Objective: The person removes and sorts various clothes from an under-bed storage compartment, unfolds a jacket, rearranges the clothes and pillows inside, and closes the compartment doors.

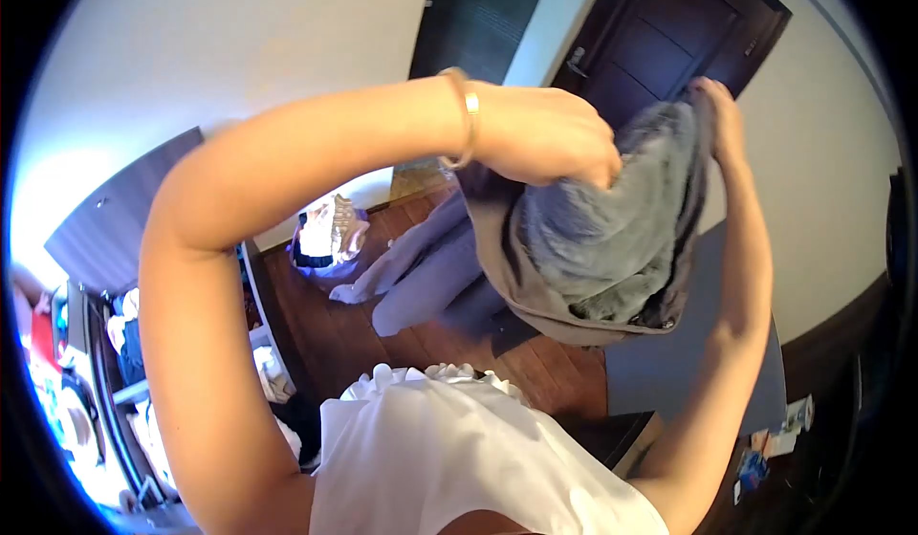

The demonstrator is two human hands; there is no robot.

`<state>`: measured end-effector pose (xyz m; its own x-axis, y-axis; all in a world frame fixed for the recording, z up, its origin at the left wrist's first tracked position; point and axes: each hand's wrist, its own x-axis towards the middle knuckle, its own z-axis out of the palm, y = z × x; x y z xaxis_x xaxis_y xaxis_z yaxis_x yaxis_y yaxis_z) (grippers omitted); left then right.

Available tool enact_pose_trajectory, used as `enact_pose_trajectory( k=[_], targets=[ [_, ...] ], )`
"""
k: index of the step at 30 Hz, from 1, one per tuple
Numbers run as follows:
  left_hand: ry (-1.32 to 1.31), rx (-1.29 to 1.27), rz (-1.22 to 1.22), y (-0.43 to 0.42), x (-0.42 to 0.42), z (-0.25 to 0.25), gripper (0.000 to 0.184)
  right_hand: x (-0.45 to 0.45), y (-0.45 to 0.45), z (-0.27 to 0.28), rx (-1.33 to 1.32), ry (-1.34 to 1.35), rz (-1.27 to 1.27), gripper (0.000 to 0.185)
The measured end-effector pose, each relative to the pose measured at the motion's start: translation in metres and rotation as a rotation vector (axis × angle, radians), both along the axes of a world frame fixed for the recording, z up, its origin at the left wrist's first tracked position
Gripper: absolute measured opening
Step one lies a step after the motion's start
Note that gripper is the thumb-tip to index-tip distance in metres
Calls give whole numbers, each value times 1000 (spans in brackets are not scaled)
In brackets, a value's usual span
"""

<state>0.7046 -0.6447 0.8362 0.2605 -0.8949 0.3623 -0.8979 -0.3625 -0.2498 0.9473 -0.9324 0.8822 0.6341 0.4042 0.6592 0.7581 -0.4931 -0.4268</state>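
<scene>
left hand (pixel 564 138) at one o'clock and right hand (pixel 724 124) at two grip a plush-lined grey garment (pixel 607 239), aloft, not yet set down.

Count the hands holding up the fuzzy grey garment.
2: the left hand on the garment, toward the picture's middle, and the right hand at its upper right edge. No other hand shows on it.

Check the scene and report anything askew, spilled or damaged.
The garment looks askew: it hangs bunched between the left hand and right hand, its grey plush exposed inside the brownish cloth, perhaps merely from handling. No spill or damage is visible.
</scene>
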Motion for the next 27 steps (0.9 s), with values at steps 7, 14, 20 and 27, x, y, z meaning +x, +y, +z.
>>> enact_pose_trajectory(
  k=[7,14,20,27],
  targets=[
    [-110,-478,196,35,57,-48,7,-69,124,-41,-138,44,685,24],
    [-51,-870,102,43,82,-68,22,-65,170,-64,98,271,740,25],
    [-146,-859,406,66,65,-67,32,-54,165,-50,-113,806,384,48],
    [-168,-872,604,64,63,-79,33,-133,185,-69,-401,463,590,89]
  ],
)
